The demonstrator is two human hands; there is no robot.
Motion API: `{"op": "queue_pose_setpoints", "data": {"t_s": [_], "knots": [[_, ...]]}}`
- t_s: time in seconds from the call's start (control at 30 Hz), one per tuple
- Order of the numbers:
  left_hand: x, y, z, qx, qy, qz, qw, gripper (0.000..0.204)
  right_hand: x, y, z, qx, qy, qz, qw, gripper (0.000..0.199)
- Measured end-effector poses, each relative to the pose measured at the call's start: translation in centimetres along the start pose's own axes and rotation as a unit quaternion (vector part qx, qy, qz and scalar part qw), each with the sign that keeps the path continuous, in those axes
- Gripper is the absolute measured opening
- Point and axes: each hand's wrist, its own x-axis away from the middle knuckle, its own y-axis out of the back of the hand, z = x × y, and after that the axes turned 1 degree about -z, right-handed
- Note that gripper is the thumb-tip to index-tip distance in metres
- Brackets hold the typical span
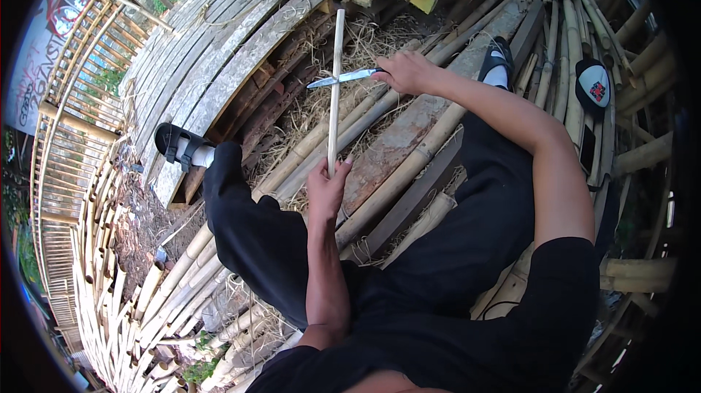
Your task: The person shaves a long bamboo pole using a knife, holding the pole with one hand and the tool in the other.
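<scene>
- Outdoor working place: bamboo fence [55, 174] curves along the left, with a painted wall [44, 50] behind it.
- Grey plank platform [212, 28] lies at upper left; the left sandal [179, 146] is near its lower corner, and dry straw [292, 105] is scattered beyond its right edge.
- Many bamboo poles [139, 305] are heaped at lower left; a stained board [394, 159] lies between other poles in the middle.
- Left hand [328, 185] is closed around the lower end of a pale bamboo strip [334, 123], which stands nearly upright in the view, above straw and poles.
- Right hand [409, 72] grips the handle of a knife [356, 75]; its blade crosses the strip's upper half.
</scene>
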Motion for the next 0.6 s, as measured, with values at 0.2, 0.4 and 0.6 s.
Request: {"op": "queue_pose_setpoints", "data": {"t_s": [0.2, 0.4, 0.6], "knots": [[0.6, 0.2, -0.6, 0.04, 0.01, 0.006, 0.999, 0.026, 2.1, -0.2, 3.4, -0.232, -0.048, 0.155, 0.959, 0.048], [0.7, 0.0, -0.7, 0.013, 0.001, 0.007, 1.0, 0.026, 4.1, -0.6, 6.2, -0.098, 0.065, 0.152, 0.981, 0.049], [0.9, -0.6, -1.3, 0.001, -0.002, -0.001, 1.0, 0.026, 1.7, 0.9, -0.1, 0.001, -0.067, 0.044, 0.997, 0.05]]}}
